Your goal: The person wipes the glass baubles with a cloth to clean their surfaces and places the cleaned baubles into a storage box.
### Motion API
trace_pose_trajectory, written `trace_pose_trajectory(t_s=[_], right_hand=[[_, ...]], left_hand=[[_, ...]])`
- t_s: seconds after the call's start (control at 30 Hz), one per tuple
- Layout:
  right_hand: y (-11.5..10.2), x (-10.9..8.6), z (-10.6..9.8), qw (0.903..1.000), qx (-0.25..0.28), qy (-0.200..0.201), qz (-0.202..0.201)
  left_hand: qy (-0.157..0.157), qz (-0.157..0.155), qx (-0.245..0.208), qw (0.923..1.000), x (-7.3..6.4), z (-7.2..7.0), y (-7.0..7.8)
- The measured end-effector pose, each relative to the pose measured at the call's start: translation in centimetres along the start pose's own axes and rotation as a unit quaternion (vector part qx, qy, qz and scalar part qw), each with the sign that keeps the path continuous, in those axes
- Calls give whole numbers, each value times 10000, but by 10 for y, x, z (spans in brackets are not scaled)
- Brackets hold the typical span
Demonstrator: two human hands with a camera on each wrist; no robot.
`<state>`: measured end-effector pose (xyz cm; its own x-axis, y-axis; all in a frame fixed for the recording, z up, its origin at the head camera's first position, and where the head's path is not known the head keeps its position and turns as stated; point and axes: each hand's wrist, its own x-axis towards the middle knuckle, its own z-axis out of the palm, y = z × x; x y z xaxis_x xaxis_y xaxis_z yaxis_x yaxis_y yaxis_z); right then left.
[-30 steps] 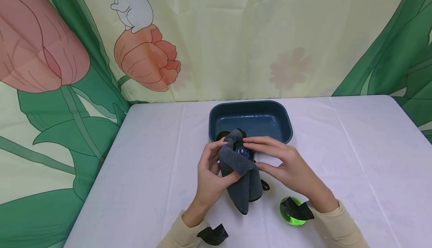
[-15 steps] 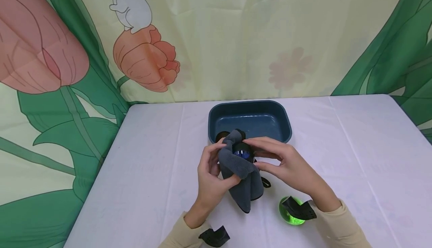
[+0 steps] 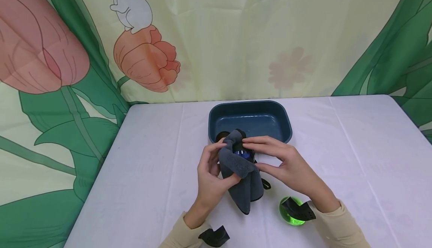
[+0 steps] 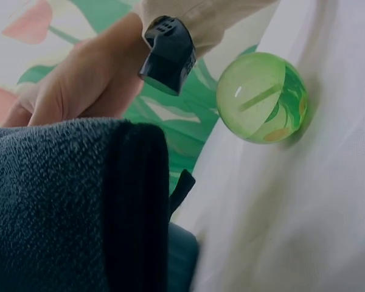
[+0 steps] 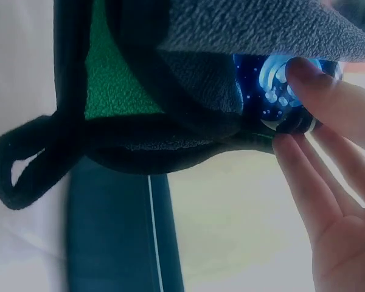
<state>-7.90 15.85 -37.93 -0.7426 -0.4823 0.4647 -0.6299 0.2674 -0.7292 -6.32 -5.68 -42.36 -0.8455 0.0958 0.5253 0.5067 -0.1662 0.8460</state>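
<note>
Cloth, one: blue-grey, rough-napped, black-edged, with a green area of fabric visible in the right wrist view and a black loop at one corner. It was gathered in folds between the two hands, its near end hanging in a point, and overlapped the near edge of the tray in the head view; whether it touched the tray could not be told.

Blue ball, one: dark and glossy, with a pale blue pattern; it lay within the folds, partly covered.

Left hand: curved round the left side of the cloth, thumb over its front, gripping the fabric.

Right hand: pinched the blue ball at its exposed side, thumb on the patterned face and fingertips on the underside.

Tray, one: dark blue, rectangular, round-cornered, beyond the hands. A dark brown rounded item, partly hidden, showed at its near left corner.

Green ball, one: translucent, resting on the counter near the right wrist.

Black wrist pieces, two: one at each beige cuff.

Counter: covered in white fabric. Behind it hung a printed curtain with flowers, leaves and a white animal.
</note>
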Motion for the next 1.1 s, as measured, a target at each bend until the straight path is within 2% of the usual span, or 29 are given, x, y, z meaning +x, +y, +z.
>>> trace_pose_trajectory(t_s=[0.1,0.17,0.33,0.47,0.67,0.93,1.1], right_hand=[[1,0,1,9997,92,117,-186],[2,-1,1,9995,256,148,-141],[4,-3,-1,9972,496,69,564],[5,-4,-1,9961,463,-29,754],[3,-2,-2,9988,400,-17,283],[4,0,0,9988,-143,137,-450],[5,0,0,9983,-136,218,-527]], left_hand=[[-32,19,34,10000,0,0,0],[-50,18,53,10000,0,0,0],[-96,30,45,9999,-1,-1,-1],[-74,29,49,10000,-2,0,-1],[3,-46,60,10000,-2,1,0],[70,-126,47,9999,-1,1,0],[-5,-85,-18,10000,0,1,0]])
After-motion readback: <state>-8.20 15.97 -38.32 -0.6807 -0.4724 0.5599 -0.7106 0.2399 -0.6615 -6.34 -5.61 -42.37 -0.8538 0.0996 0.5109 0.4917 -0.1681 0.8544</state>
